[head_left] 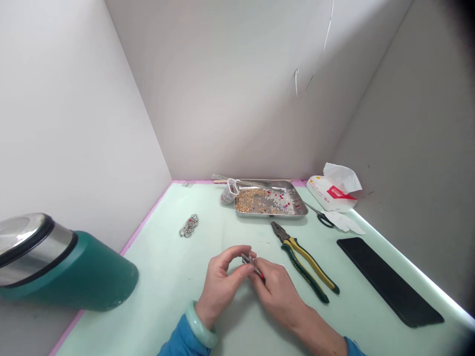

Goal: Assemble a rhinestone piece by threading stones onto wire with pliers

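Observation:
My left hand (224, 279) has its thumb and fingers closed round a small silvery wire-and-bead piece (246, 258) near the middle of the table. Against it from the right, my right hand (276, 289) grips a thin tool with a red part (261, 277); most of that tool is hidden by the fingers. The hands meet at the small piece. Beyond my left hand lies a beaded chain-like piece (189, 226) with red beads. Pliers (304, 259) with green and yellow handles rest to the right of my hands.
A metal tray (270, 215) of gold, clear and red beads stands at the back, beside a bead bag (227, 195). A green bottle (100, 272) is at left. Scissors (325, 220), a tissue box (330, 195) and a black flat object (388, 279) are at right.

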The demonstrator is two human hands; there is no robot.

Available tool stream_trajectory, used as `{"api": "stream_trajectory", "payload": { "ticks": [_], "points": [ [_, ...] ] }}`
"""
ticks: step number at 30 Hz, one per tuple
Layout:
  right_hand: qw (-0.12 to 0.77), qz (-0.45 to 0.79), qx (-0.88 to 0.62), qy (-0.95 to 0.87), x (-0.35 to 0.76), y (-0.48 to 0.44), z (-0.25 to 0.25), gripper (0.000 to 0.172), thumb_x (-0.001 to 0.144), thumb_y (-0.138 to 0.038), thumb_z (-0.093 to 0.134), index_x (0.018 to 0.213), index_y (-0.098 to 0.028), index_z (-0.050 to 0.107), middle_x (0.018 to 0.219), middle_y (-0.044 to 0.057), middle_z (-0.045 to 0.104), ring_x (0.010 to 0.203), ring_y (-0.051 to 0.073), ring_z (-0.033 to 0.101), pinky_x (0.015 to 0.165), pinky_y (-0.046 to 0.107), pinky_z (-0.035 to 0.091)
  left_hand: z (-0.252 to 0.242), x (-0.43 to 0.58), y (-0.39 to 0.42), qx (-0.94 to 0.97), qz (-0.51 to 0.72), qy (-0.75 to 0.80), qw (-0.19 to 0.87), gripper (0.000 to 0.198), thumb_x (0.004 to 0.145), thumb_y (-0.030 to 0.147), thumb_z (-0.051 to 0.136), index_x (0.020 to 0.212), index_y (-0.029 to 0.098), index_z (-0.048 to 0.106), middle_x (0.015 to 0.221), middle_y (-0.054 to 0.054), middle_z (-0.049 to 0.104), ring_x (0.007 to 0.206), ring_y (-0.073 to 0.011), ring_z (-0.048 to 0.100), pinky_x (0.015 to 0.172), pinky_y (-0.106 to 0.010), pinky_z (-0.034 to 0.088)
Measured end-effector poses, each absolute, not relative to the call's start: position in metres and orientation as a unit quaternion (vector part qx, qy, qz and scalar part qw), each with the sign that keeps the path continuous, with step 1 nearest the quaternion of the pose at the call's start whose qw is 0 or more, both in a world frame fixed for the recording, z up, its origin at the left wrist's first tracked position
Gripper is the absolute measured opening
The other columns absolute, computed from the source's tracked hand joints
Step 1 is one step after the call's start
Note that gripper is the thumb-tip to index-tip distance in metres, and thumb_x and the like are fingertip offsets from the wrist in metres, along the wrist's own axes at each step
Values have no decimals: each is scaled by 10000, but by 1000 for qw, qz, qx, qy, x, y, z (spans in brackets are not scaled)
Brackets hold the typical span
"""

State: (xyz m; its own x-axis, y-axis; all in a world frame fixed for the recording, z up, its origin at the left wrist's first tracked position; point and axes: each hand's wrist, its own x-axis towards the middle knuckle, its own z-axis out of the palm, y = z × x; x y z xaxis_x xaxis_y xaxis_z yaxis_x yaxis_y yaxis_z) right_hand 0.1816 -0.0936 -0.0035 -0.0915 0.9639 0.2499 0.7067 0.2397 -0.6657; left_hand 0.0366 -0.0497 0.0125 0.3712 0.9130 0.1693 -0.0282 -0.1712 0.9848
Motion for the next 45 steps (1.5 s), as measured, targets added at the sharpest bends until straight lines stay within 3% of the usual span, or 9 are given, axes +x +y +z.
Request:
{"api": "stream_trajectory", "payload": {
  "ticks": [4, 13, 20, 26, 32, 38, 45],
  "points": [
    [317, 215, -596, -706, 181, -95, -1, 347, 943, -375, 358, 648, -197, 396, 579, -37, 463, 515, 107, 400, 510, 234, 271, 16, 34, -48, 644, 432, 341, 531, 269, 778, 220, 641, 1043, 178, 658, 1011, -73, 710, 948, -202, 633, 894, -319, 480],
    [337, 231, -577, -707, 186, -92, -4, 339, 945, -360, 373, 658, -191, 432, 599, -37, 457, 534, 105, 405, 523, 237, 297, 20, 31, -48, 672, 408, 314, 533, 289, 818, 210, 592, 1103, 189, 635, 1042, -70, 700, 985, -203, 625, 923, -333, 462],
    [366, 234, -537, -723, 189, -93, -2, 205, 941, -292, 402, 921, -201, 585, 849, 30, 547, 725, 140, 545, 644, 258, 409, 24, 27, -47, 692, 392, 312, 520, 295, 823, 250, 592, 1105, 182, 642, 1047, -83, 697, 1000, -218, 622, 922, -340, 470],
    [340, 196, -572, -720, 188, -94, -9, 236, 938, -304, 402, 792, -184, 543, 715, 4, 499, 619, 133, 502, 592, 259, 393, 22, 27, -46, 690, 392, 310, 524, 287, 815, 261, 608, 1090, 191, 651, 1024, -69, 701, 987, -210, 624, 920, -325, 465],
    [357, 203, -547, -729, 189, -93, -9, 150, 931, -246, 413, 884, -190, 544, 753, 10, 554, 660, 138, 543, 601, 248, 405, 18, 24, -46, 681, 385, 306, 543, 298, 804, 266, 624, 1092, 194, 649, 1064, -76, 687, 1013, -214, 608, 931, -331, 456],
    [350, 181, -540, -744, 190, -92, -11, 161, 923, -208, 398, 850, -183, 540, 736, 15, 552, 641, 136, 539, 585, 242, 409, 21, 24, -45, 693, 389, 272, 543, 241, 801, 247, 626, 1033, 200, 669, 1002, -58, 684, 960, -200, 612, 891, -307, 464],
    [376, 194, -501, -755, 189, -92, -13, 175, 926, -281, 418, 845, -173, 528, 691, 11, 547, 598, 131, 508, 558, 235, 390, 15, 22, -46, 680, 377, 260, 573, 309, 805, 264, 626, 1105, 191, 621, 1035, -79, 665, 1004, -220, 589, 914, -343, 447]
  ]
}}
